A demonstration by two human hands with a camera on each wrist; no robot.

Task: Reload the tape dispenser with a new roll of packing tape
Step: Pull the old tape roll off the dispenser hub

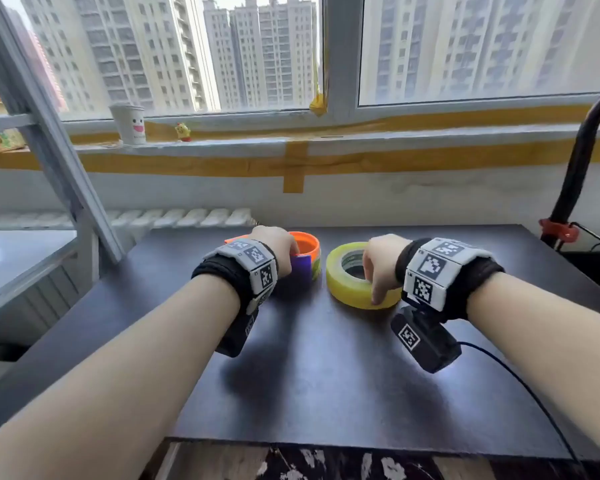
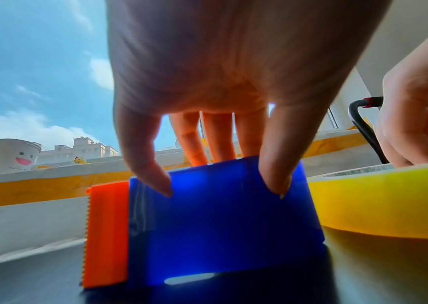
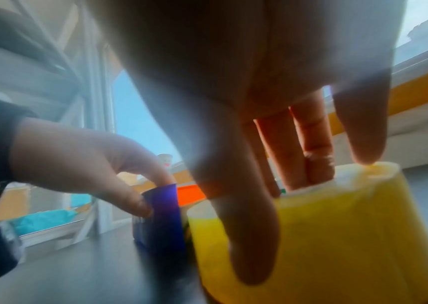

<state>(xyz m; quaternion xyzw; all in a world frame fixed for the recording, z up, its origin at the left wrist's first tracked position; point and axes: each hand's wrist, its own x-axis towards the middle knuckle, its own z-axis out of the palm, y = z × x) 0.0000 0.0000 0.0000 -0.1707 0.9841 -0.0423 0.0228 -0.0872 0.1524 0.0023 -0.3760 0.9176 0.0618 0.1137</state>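
Observation:
An orange tape dispenser (image 1: 305,245) with a translucent blue flap (image 2: 223,222) stands on the dark table (image 1: 309,382). My left hand (image 1: 279,251) grips it from above, thumb and little finger on the near face of the blue flap, the other fingers behind it. Its orange serrated blade (image 2: 106,232) shows at the left. Just to the right lies a yellow roll of packing tape (image 1: 357,280), flat on the table. My right hand (image 1: 381,268) holds the roll: thumb down its outer wall, fingers inside the core (image 3: 308,170).
A windowsill (image 1: 291,147) taped in yellow runs behind the table, with a white smiley cup (image 1: 129,123) and a small yellow toy (image 1: 183,132). A black curved tube with a red clamp (image 1: 558,230) stands at the right rear. A cable (image 1: 520,382) trails over the table's right side.

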